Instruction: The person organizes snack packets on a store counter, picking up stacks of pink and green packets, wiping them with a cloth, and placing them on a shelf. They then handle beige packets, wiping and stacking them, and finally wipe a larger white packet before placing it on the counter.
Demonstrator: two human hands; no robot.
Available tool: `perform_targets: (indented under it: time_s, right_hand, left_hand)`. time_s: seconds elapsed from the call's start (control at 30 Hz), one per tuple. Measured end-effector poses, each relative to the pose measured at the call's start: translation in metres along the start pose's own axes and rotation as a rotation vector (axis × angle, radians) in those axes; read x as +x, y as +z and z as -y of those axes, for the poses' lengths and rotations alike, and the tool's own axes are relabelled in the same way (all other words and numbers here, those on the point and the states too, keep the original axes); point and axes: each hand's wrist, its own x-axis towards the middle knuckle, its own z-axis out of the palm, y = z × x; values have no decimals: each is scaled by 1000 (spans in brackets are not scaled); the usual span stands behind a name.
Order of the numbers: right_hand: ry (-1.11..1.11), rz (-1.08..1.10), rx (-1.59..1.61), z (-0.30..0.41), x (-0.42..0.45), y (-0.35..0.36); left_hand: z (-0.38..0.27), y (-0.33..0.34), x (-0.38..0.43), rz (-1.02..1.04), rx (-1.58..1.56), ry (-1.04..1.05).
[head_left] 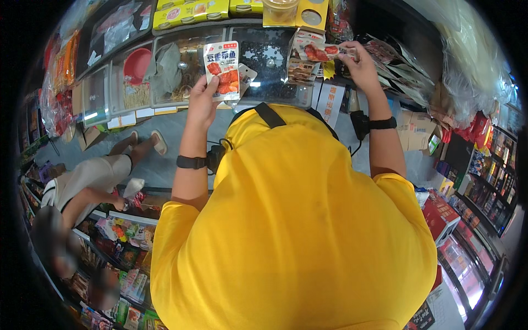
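Note:
My left hand (202,101) grips a white snack packet (222,68) with red food pictured on its front, the thumb across its lower part. Partly behind it, another light packet (247,76) shows; whether the hand holds that one too, I cannot tell. On the right, my right hand (361,66) pinches the end of a similar packet (317,51) lying across the top of a small open carton (293,62). More packets (303,72) stand in that carton. Below both hands are clear-lidded bins, one with dark contents (272,41).
A red bowl (137,66) and a crumpled plastic bag (167,68) are at the left bins. Yellow boxes (192,12) line the back. Several flat packets (398,70) pile up at right. Another person (93,177) reaches over shelves at lower left. A cardboard box (412,130) stands at right.

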Motion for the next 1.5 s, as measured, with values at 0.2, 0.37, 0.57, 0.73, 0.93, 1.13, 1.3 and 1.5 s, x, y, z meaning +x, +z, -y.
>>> perform_targets:
  time_s: [0.2,0.37,0.57,0.73,0.93,1.13,1.3,1.5]
  right_hand:
    - [78,-31,70,-5,3,-6]
    - [-48,-88,43,-21,5,-7]
    - [-130,76,43,-7,-16,1]
    - [-349,95,-173,-1,-25,7]
    - [-153,7,-185,16,-6,19]
    - [-371,59,-491,42,15,30]
    - [-337,136,-661,56,20,24]
    - [-383,89,-766,28,26,65]
  left_hand:
    - [13,-13,-11,-30,28,11]
    - [18,-15,-22,-49,35,-3]
    - [20,-13,-35,-111,15,-13]
    - [21,-14,-38,-94,11,12]
    - [26,-21,-40,-85,31,-22]
    - [11,-3,-52,-79,61,-36]
    - [15,-15,-50,-74,30,-5]
    - [13,-19,-48,-63,32,-20]
